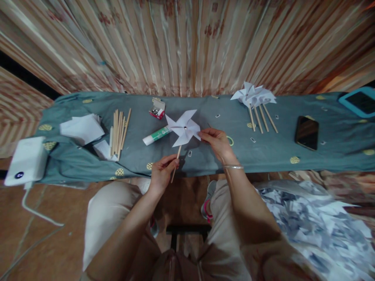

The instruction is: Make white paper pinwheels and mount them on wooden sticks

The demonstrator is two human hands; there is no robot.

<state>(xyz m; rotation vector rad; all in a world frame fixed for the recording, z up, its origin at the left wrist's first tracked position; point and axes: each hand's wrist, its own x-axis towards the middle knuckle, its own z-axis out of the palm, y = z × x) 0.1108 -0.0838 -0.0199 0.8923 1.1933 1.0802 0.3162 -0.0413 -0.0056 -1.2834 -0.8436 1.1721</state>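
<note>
A white paper pinwheel [185,128] with a silver pin at its centre is held up over the cloth-covered bench. My left hand [164,171] is closed around its thin wooden stick [176,164]. With thumb and fingers, my right hand [217,141] pinches the tip of the pinwheel's right blade. Behind the pinwheel, partly covered by a blade, lies a green and white glue stick [156,136]. A small open red and white box [157,109] of shiny pins stands just beyond it.
Loose wooden sticks [117,130] and white paper sheets [82,128] lie left, near a white power bank [25,160]. Several pinwheels [254,95] rest back right, with a phone [306,132] and a blue-framed device [359,102] beyond. Paper scraps [319,222] fill a bag at lower right.
</note>
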